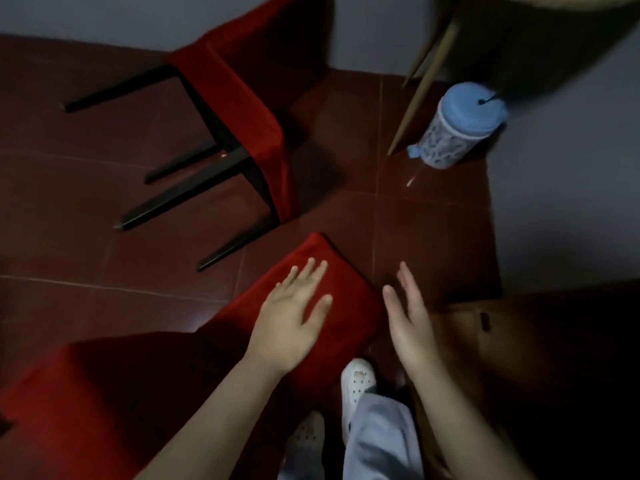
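Reaching flat and empty, the left hand point(291, 320) and right hand point(412, 323) could slip and tip the red chair point(346, 306).

red chair point(332, 285), blue-lidded latticed bin point(457, 129), maroon floor point(86, 188)

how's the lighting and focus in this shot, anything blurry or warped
Head view: dim overall, lower right corner nearly black; the left hand and right hand look slightly soft; a dark blurred shape smears the top right above the blue bin; small glare streak on the floor; wide-angle distortion splays the far chair.
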Motion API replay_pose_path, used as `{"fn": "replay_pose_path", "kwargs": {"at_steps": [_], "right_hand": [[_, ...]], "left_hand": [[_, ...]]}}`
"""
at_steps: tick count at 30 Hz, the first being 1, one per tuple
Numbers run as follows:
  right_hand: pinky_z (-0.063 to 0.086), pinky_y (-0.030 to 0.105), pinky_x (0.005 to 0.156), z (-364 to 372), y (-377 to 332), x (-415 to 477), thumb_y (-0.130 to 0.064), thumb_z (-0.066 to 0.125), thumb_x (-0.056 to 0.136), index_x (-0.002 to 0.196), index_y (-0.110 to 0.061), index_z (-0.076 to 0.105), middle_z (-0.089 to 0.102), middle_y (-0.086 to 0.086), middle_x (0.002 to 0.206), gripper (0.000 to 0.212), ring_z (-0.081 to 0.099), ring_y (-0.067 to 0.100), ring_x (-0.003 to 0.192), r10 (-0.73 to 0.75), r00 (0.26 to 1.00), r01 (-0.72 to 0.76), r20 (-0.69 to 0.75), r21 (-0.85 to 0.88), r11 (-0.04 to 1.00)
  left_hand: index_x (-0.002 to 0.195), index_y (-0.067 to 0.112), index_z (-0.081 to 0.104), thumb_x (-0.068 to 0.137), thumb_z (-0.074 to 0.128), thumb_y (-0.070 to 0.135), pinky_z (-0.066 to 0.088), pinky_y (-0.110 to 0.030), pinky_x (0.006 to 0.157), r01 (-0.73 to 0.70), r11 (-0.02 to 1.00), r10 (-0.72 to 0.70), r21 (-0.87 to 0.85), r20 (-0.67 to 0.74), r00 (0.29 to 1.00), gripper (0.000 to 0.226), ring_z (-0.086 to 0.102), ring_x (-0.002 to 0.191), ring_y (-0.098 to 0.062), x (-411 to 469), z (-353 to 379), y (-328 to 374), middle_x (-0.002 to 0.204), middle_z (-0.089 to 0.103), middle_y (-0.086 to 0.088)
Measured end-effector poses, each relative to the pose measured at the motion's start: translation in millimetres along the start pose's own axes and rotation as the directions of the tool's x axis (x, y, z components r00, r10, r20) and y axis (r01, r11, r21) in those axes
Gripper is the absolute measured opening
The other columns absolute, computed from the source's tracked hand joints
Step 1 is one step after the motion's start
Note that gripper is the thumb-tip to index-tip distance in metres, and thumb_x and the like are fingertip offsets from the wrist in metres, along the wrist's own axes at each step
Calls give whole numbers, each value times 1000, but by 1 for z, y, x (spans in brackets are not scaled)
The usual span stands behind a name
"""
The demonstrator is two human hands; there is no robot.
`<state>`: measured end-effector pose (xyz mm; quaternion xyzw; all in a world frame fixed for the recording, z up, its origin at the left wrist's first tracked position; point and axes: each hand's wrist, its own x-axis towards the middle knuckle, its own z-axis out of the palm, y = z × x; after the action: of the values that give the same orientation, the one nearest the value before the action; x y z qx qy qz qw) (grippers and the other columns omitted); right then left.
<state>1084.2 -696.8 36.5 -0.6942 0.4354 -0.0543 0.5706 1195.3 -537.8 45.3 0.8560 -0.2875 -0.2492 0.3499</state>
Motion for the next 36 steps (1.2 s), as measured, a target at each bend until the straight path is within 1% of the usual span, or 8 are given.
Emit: {"fn": "replay_pose_path", "kwargs": {"at_steps": [3,7,10,15,20,28,32,36], "right_hand": [[22,40,116,31,85,70,-39,48,96,150,-27,25,30,3,155,61,24,20,143,-55,990,13,-127,-311,950],[14,48,117,71,202,159,-42,47,96,152,-26,17,18,1,159,66,10,25,147,-5,990,-74,-142,-546,834],[5,54,115,85,284,205,-48,41,95,153,-29,10,9,0,161,68,1,24,147,108,991,-133,-78,-632,764],[-5,57,113,98,372,252,-55,30,96,152,-31,2,0,1,161,67,-9,27,147,158,987,-69,42,-768,636],[-9,57,111,119,398,283,-59,18,96,152,-33,-1,-1,-2,161,64,-13,26,146,128,990,-45,58,-733,679],[3,59,112,123,417,314,-57,18,97,152,-28,7,11,0,160,63,3,27,147,118,993,-66,22,-717,694],[30,49,101,122,419,318,-52,26,98,142,-15,38,38,10,144,59,35,31,129,-35,999,0,-30,-767,642],[36,41,91,117,419,332,-44,35,99,121,-10,54,52,12,126,44,46,32,115,-82,996,34,-32,-718,695]], "left_hand": [[150,44,8,100,23,48,4,-37,119,-117,918,88,378,94,992,53,-2,146,-8,56,67,-69,159,4,15],[152,38,4,101,31,40,-3,-43,117,-205,796,114,570,192,975,58,-7,148,-19,136,157,-155,162,-4,6],[153,36,5,101,30,39,-7,-47,116,-184,750,67,636,203,977,58,-10,148,-24,185,217,-208,162,-7,3],[153,36,5,101,30,40,-6,-50,116,-187,715,12,673,256,967,57,-12,147,-27,242,291,-263,162,-9,4],[153,35,10,101,31,40,-1,-54,115,-302,649,85,699,328,941,56,-4,148,-28,279,315,-286,162,-1,2],[153,35,11,102,24,45,-3,-61,114,-447,539,6,714,527,850,54,-1,149,-26,319,348,-289,162,6,3],[149,34,28,101,25,45,-3,-63,113,-455,535,40,712,517,855,50,15,146,-24,322,363,-291,157,27,4],[135,28,51,98,39,41,1,-60,114,-408,598,83,690,453,888,41,31,135,-27,329,366,-289,142,46,-1]]}}
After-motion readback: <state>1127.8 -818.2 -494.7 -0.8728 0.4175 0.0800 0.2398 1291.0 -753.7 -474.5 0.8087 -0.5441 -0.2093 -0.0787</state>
